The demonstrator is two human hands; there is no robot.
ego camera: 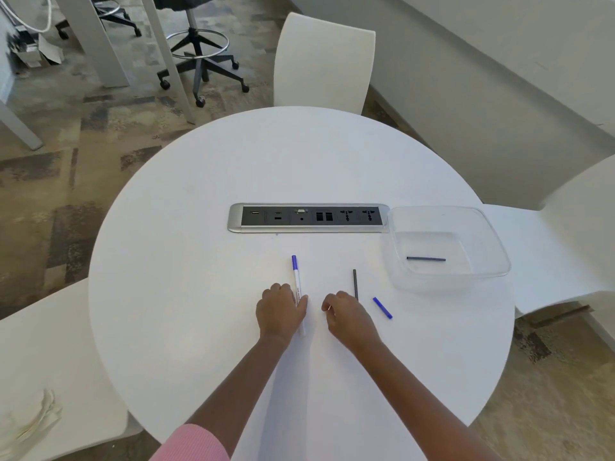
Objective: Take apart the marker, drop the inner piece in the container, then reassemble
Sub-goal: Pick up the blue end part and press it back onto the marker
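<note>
Marker (297, 277): lies flat on the white counter (199, 261), just ahead of the person, partly under the left grip (281, 311). Its long axis runs near to far and leans slightly left at the far end. The blue cap is at the far end and points toward the socket panel (307, 217). The white barrel's near end points back at the person and shows just behind the left grip.

Left grip: fingers curled over the barrel's near half, clamped on it and holding it down on the counter. Judgement: this stops the barrel rolling and offers its near end to the other hand.

Right grip (342, 314): just beside the left, not touching it, fingers curled, knuckles up. A small pale speck shows at the fingertips. Whether this grip is clamped on anything cannot be told.

Loose parts: 1 dark rod (355, 282) lies on the counter with its near end at the right grip's knuckles, axis near to far, roughly parallel to the marker. 1 short blue piece (382, 307) lies right of that grip and apart from it, axis diagonal, far end to the left. Judgement: these look like an inner piece and an end plug, left within easy reach of the right grip.

Container (439, 207): clear, at the right of the counter, touching or just beside the panel's right end. A second dark rod (426, 259) lies inside, axis left to right. Judgement: the right-side position lets the right grip drop a piece in without crossing the left.
</note>
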